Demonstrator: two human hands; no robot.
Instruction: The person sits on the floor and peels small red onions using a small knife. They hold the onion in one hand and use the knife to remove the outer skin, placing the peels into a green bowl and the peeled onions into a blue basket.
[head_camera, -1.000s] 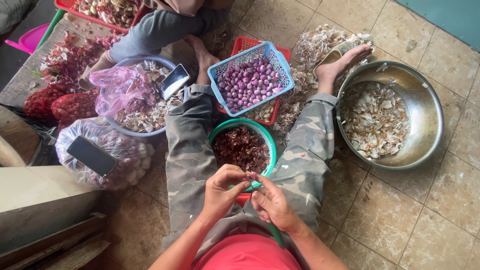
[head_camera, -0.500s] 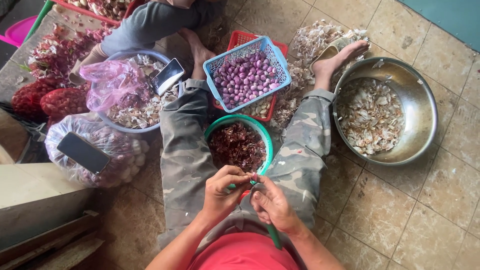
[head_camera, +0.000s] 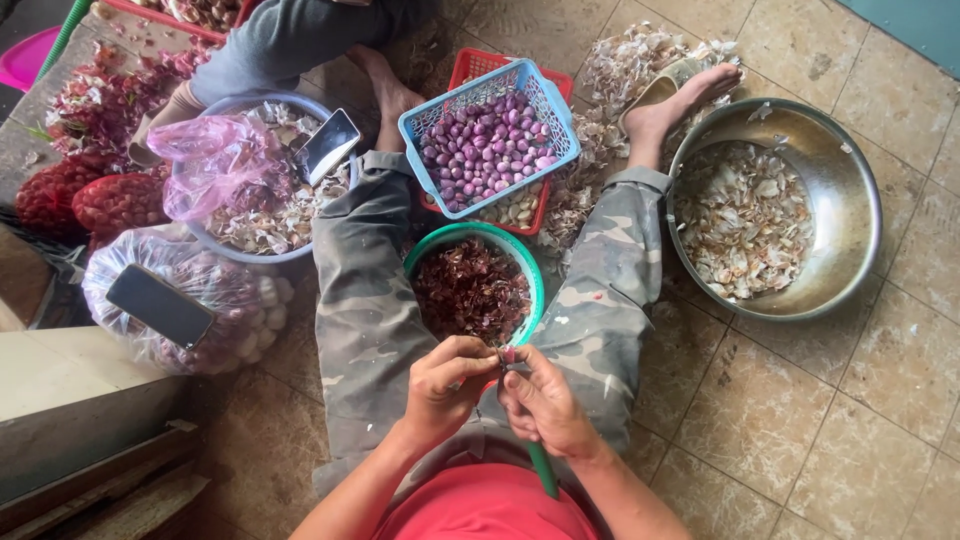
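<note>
Both hands are brought together low in the view: the left hand (head_camera: 445, 385) is curled with its fingertips pinched on a small reddish shallot (head_camera: 507, 356), and the right hand (head_camera: 540, 400) is closed against the same shallot from the other side, with a green handle (head_camera: 543, 470) seen running down from under its palm. What the handle belongs to cannot be told.

The floor (head_camera: 800, 420) is laid with worn, mottled beige tiles, stained and strewn with papery peelings. The work is done seated on it, legs in camouflage trousers spread to either side.

A round green plastic bowl (head_camera: 532, 270), filled with dry, dark red skins, is set between the knees, just beyond the hands. Further off, a blue slotted plastic basket (head_camera: 555, 115) is heaped with smooth purple peeled shallots and rests on a red basket (head_camera: 478, 66). To the right, a wide dented metal basin (head_camera: 850, 200) is half filled with pale husks. At left, a grey-blue bowl (head_camera: 245, 255) with scraps, a pink plastic bag (head_camera: 205, 165) and a phone (head_camera: 327, 145) are seen.

The shallot is held directly over the near rim of the green bowl.
</note>
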